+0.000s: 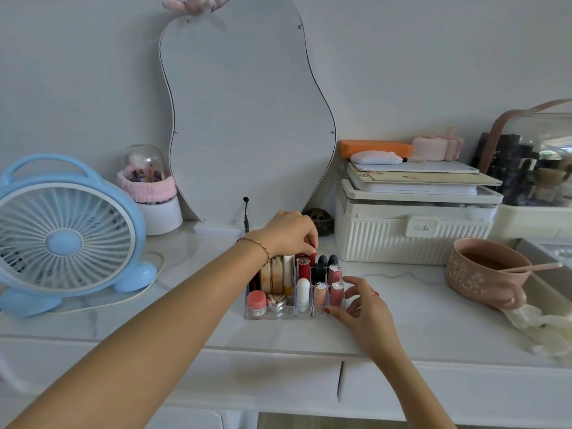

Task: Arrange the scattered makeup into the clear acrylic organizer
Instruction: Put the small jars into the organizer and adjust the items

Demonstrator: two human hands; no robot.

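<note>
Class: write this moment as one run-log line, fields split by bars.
left hand: pinching red lipstick in back row | right hand: fingers on organizer right side | loose makeup on table: none seen

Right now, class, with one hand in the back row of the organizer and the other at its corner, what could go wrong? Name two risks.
1. The left hand pinches a red lipstick in a tightly packed back row; its grip could knock the neighbouring tubes over.
2. The right hand only touches the organizer at its front right corner with relaxed fingers, so a hard push down might slide the light tray on the smooth tabletop.
</note>
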